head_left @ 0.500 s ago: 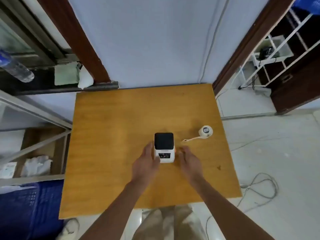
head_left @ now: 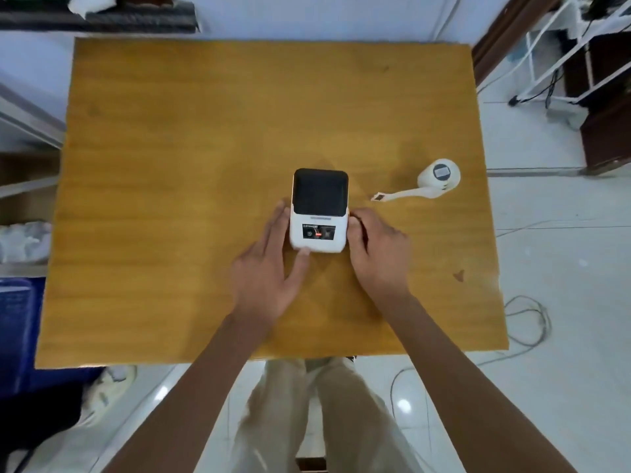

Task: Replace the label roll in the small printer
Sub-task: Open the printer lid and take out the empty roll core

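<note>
A small white printer (head_left: 319,213) with a black lid, closed, stands in the middle of the wooden table (head_left: 170,165); a red light shows on its front panel. My left hand (head_left: 269,264) lies against its left side with the thumb at the front lower corner. My right hand (head_left: 377,249) presses against its right side, fingers curled on the edge. A white label roll (head_left: 440,177) lies on the table to the right of the printer, apart from both hands, with a loose strip trailing left toward a dark label end (head_left: 379,198).
The table's right edge is close beyond the roll. Cables (head_left: 526,322) lie on the tiled floor at the right. A white rack (head_left: 560,63) stands at the far right, shelves with bags at the left. My legs show below the table's near edge.
Both hands have closed in against the printer's sides; before, they were just short of it. The camera view has come closer and lower over the table.
</note>
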`<state>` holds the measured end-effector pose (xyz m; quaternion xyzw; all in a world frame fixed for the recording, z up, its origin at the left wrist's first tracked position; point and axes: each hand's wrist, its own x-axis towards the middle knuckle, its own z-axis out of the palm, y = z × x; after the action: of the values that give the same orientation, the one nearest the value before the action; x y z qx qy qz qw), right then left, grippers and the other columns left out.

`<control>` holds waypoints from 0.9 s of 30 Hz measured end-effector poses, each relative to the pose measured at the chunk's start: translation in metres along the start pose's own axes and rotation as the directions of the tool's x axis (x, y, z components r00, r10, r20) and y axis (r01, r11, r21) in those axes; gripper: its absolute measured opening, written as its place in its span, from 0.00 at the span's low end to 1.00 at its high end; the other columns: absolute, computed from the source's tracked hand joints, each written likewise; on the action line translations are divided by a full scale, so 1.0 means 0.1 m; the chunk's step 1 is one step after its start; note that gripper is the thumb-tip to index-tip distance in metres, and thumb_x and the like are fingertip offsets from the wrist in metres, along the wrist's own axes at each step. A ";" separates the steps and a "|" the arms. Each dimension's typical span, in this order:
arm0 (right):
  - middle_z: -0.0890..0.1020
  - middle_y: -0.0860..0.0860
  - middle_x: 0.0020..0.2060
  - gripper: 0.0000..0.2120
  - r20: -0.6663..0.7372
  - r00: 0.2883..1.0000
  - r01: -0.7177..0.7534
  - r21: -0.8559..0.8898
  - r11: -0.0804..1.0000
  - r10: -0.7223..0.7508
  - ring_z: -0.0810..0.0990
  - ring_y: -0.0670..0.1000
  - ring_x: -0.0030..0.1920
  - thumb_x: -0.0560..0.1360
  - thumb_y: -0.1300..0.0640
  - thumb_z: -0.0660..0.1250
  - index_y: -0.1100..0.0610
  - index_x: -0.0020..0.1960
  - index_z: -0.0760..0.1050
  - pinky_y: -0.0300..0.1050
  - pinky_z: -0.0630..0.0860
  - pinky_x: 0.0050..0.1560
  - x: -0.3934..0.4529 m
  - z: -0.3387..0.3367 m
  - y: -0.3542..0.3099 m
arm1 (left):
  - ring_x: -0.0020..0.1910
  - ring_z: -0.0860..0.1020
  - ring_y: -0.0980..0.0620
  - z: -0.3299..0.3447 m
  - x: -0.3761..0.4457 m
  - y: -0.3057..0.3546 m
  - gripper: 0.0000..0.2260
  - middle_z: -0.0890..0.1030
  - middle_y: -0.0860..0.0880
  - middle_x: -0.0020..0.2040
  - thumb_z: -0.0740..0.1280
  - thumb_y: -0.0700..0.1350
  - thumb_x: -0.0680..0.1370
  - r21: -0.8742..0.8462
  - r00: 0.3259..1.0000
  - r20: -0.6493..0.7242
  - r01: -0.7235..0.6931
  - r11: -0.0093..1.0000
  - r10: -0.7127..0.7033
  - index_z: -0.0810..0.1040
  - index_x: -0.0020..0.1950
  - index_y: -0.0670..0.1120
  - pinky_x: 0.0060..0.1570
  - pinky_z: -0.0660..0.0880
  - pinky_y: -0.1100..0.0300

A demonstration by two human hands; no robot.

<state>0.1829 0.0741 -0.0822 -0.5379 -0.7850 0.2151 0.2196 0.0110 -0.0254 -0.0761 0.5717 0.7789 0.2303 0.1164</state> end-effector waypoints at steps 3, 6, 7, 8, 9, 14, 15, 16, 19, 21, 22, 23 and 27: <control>0.83 0.47 0.37 0.13 -0.017 0.999 0.034 0.027 0.999 -0.034 0.77 0.48 0.33 0.85 0.53 0.59 0.54 0.58 0.81 0.46 0.69 0.33 -0.02 0.01 0.05 | 0.37 0.81 0.48 0.07 -0.01 -0.01 0.31 0.69 0.51 0.81 0.57 0.60 0.83 0.113 1.000 -0.023 -0.014 0.993 0.017 0.66 0.81 0.44 0.33 0.77 0.56; 0.83 0.47 0.38 0.12 -0.016 0.999 0.048 0.047 0.998 -0.047 0.74 0.45 0.33 0.85 0.54 0.60 0.54 0.59 0.81 0.43 0.68 0.33 -0.03 0.02 0.04 | 0.35 0.78 0.50 0.07 -0.02 0.03 0.32 0.69 0.50 0.81 0.55 0.62 0.83 0.183 1.000 -0.009 0.004 0.983 -0.002 0.64 0.82 0.44 0.31 0.72 0.59; 0.83 0.47 0.37 0.12 -0.014 0.999 0.043 0.058 0.997 -0.042 0.75 0.45 0.33 0.85 0.54 0.60 0.54 0.59 0.82 0.44 0.69 0.33 -0.03 0.01 0.04 | 0.37 0.79 0.51 0.06 -0.03 0.04 0.33 0.68 0.50 0.82 0.55 0.63 0.83 0.185 1.000 -0.006 0.004 0.983 -0.003 0.64 0.82 0.44 0.31 0.72 0.59; 0.83 0.46 0.37 0.12 -0.023 0.999 0.036 0.065 0.997 -0.035 0.75 0.45 0.33 0.85 0.53 0.60 0.54 0.59 0.82 0.45 0.69 0.33 -0.03 0.01 0.05 | 0.39 0.80 0.51 0.07 -0.04 0.04 0.33 0.68 0.50 0.82 0.55 0.63 0.83 0.179 1.000 -0.007 0.004 0.984 -0.003 0.63 0.83 0.45 0.32 0.74 0.59; 0.82 0.45 0.36 0.12 -0.035 0.999 0.030 0.062 0.998 -0.028 0.75 0.45 0.33 0.84 0.53 0.60 0.54 0.58 0.82 0.44 0.68 0.33 -0.03 0.00 0.05 | 0.41 0.81 0.51 0.08 -0.03 0.04 0.34 0.67 0.50 0.82 0.55 0.64 0.83 0.184 1.000 -0.010 0.000 0.983 0.002 0.62 0.83 0.45 0.33 0.76 0.58; 0.79 0.46 0.33 0.14 -0.015 0.998 0.058 0.042 0.997 -0.057 0.77 0.49 0.31 0.84 0.50 0.55 0.54 0.55 0.79 0.52 0.75 0.33 -0.03 0.06 0.05 | 0.41 0.82 0.49 0.16 -0.05 0.05 0.37 0.68 0.48 0.82 0.58 0.65 0.81 0.322 1.000 -0.026 -0.007 0.947 0.016 0.61 0.83 0.43 0.35 0.69 0.59; 0.80 0.46 0.33 0.14 0.001 0.997 0.072 0.036 0.997 -0.073 0.77 0.50 0.31 0.85 0.50 0.54 0.53 0.54 0.77 0.54 0.75 0.33 -0.03 0.06 0.07 | 0.42 0.82 0.49 0.17 -0.06 0.06 0.38 0.69 0.47 0.81 0.59 0.65 0.80 0.349 0.999 -0.035 -0.004 0.937 0.017 0.62 0.82 0.43 0.35 0.68 0.60; 0.80 0.46 0.33 0.14 0.002 0.996 0.094 0.035 0.995 -0.094 0.78 0.49 0.31 0.85 0.49 0.54 0.53 0.55 0.77 0.54 0.76 0.34 -0.02 0.06 0.10 | 0.42 0.82 0.49 0.19 -0.06 0.06 0.37 0.70 0.47 0.80 0.59 0.65 0.80 0.376 0.998 -0.049 -0.007 0.927 0.027 0.63 0.82 0.42 0.35 0.67 0.60; 0.81 0.46 0.33 0.16 -0.008 0.990 0.138 0.044 0.989 -0.138 0.80 0.48 0.33 0.84 0.47 0.54 0.51 0.56 0.78 0.54 0.77 0.36 -0.03 0.06 0.18 | 0.44 0.83 0.47 0.22 -0.10 0.06 0.35 0.75 0.45 0.77 0.58 0.64 0.81 0.415 0.997 -0.066 -0.019 0.910 0.051 0.66 0.80 0.41 0.35 0.72 0.57; 0.82 0.46 0.32 0.16 -0.031 0.990 0.141 0.067 0.988 -0.139 0.81 0.49 0.34 0.83 0.46 0.54 0.49 0.55 0.79 0.55 0.78 0.37 -0.01 0.07 0.19 | 0.45 0.84 0.45 0.24 -0.13 0.06 0.34 0.76 0.45 0.75 0.58 0.63 0.80 0.420 0.997 -0.067 0.000 0.908 0.032 0.67 0.79 0.41 0.37 0.75 0.54; 0.82 0.46 0.32 0.15 -0.040 0.989 0.146 0.067 0.987 -0.144 0.81 0.49 0.34 0.84 0.46 0.55 0.49 0.54 0.80 0.55 0.78 0.37 -0.01 0.08 0.19 | 0.45 0.84 0.45 0.25 -0.16 0.07 0.34 0.77 0.44 0.74 0.57 0.63 0.80 0.428 0.998 -0.066 0.012 0.904 0.018 0.67 0.78 0.42 0.38 0.75 0.54; 0.82 0.47 0.31 0.15 -0.050 0.988 0.149 0.070 0.986 -0.146 0.81 0.49 0.33 0.84 0.47 0.56 0.49 0.52 0.80 0.55 0.78 0.37 -0.01 0.08 0.19 | 0.44 0.84 0.45 0.26 -0.20 0.07 0.33 0.78 0.44 0.73 0.57 0.63 0.80 0.441 0.997 -0.071 0.019 0.897 0.014 0.68 0.78 0.41 0.39 0.76 0.53; 0.82 0.48 0.31 0.19 -0.034 0.985 0.170 0.066 0.983 -0.168 0.81 0.50 0.34 0.83 0.47 0.52 0.51 0.45 0.77 0.57 0.78 0.38 -0.07 0.10 0.18 | 0.46 0.85 0.44 0.29 -0.27 0.02 0.33 0.80 0.43 0.71 0.56 0.61 0.79 0.457 0.991 -0.115 -0.009 0.890 0.069 0.71 0.75 0.40 0.43 0.78 0.51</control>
<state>0.1930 0.0729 -0.1015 -0.4646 -0.8167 0.2148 0.2664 0.0344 -0.0439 -0.1021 0.5826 0.8052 0.0800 -0.0756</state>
